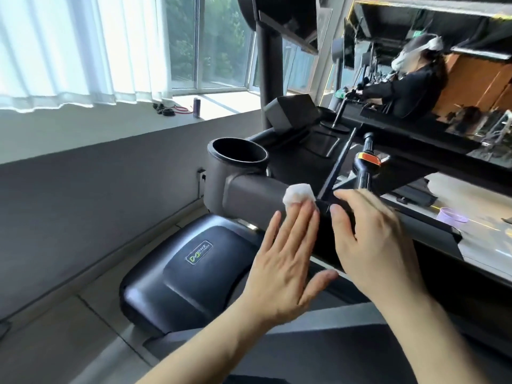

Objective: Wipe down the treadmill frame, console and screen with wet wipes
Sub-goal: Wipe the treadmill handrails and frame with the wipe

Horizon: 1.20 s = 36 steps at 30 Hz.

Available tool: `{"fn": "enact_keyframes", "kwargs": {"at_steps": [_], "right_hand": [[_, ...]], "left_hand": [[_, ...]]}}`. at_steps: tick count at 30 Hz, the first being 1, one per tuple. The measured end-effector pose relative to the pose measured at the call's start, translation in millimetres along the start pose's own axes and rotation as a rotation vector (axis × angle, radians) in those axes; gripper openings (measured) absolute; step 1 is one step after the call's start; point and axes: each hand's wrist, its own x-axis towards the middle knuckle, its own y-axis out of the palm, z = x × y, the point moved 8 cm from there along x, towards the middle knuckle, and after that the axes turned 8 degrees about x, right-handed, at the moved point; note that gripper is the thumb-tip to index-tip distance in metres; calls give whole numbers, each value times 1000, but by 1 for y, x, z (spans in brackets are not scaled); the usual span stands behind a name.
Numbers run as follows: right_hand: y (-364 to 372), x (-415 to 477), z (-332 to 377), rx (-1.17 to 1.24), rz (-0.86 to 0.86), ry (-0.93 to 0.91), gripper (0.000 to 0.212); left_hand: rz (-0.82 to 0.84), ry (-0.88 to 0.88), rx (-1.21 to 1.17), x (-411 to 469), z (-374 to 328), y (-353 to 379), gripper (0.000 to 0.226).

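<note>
The left hand [282, 261] lies flat with its fingers straight and slightly spread. Its fingertips press a crumpled white wet wipe [299, 195] onto the grey treadmill frame arm [255, 195], and most of the wipe shows just beyond the fingertips. The right hand [374, 239] is just beside the left hand, thumbs nearly meeting. It is also open and holds nothing; its straight fingers rest on the darker stretch of the same arm, slightly blurred. To the left of the wipe, at the end of the arm, stands a round black cup holder [238, 153]. Beyond both hands the dark console [304, 145] rises. Above the right hand the glossy screen [415, 79] mirrors the room and a person in black. Below the left hand sits the black motor cover [188, 273] with a green-and-white logo. Far off to the left of the hands, a purple can [196, 107] stands on the sunlit windowsill [221, 102] under a white curtain [69, 51].
</note>
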Motion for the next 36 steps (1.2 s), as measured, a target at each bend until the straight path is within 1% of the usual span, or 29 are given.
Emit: {"fn": "enact_keyframes", "kwargs": {"at_steps": [2, 5, 7, 10, 12, 14, 15, 16, 18, 19, 21, 22, 25, 26, 27, 29, 31, 33, 36], "right_hand": [[-12, -10, -10, -13, -6, -17, 23], [-24, -24, -21, -43, -7, -27, 31], [-28, -34, -27, -37, 12, -36, 33], [-30, -44, -32, -23, 51, -94, 36], [-33, -47, -34, -21, 60, -140, 35], [-39, -49, -37, -10, 44, -154, 33], [-42, -50, -38, -7, 30, -154, 32], [-47, -52, -40, -3, 15, -149, 32], [-54, -58, -45, -2, -6, -137, 30], [-58, -62, -48, -5, -10, -132, 28], [-62, -67, -52, -11, -12, -132, 28], [-64, -71, -55, -20, -14, -130, 30], [-72, -83, -66, -49, -50, -106, 36], [-75, -86, -70, -45, -65, -100, 37], [-75, -89, -71, -29, -72, -102, 37], [-84, -93, -77, 26, -115, -107, 36], [-96, -98, -83, 108, -193, -97, 35], [-112, -103, -92, 145, -283, -69, 35], [-125, -108, -104, 130, -327, -49, 37]], "left_hand": [[-46, -31, 69, 0, 12, -9, 75], [-225, -203, 107, 0, 55, -39, 54], [-312, -200, 108, 7, 65, -53, 40], [-366, -244, 109, 21, 61, -60, 29], [-393, -319, 18, 29, 49, -62, 21], [-434, -450, -164, 33, 39, -61, 19], [-442, -477, -227, 37, 31, -59, 16], [-431, -457, -237, 42, 16, -55, 11], [-376, -333, -212, 48, -22, -47, 2], [-343, -254, -201, 50, -41, -44, 3], [-299, -111, -127, 52, -54, -41, 7], [-304, -99, -75, 54, -47, -43, 8], [-374, -225, 13, 60, -14, -50, 9], [-369, -203, 30, 62, -18, -47, 10], [-357, -142, 32, 63, -32, -44, 11], [-299, 23, -45, 70, -83, -29, 14], [-254, 133, -123, 75, -130, -16, 23], [-219, 200, -159, 80, -159, -4, 28], [-190, 257, -143, 81, -164, -1, 19]]}}
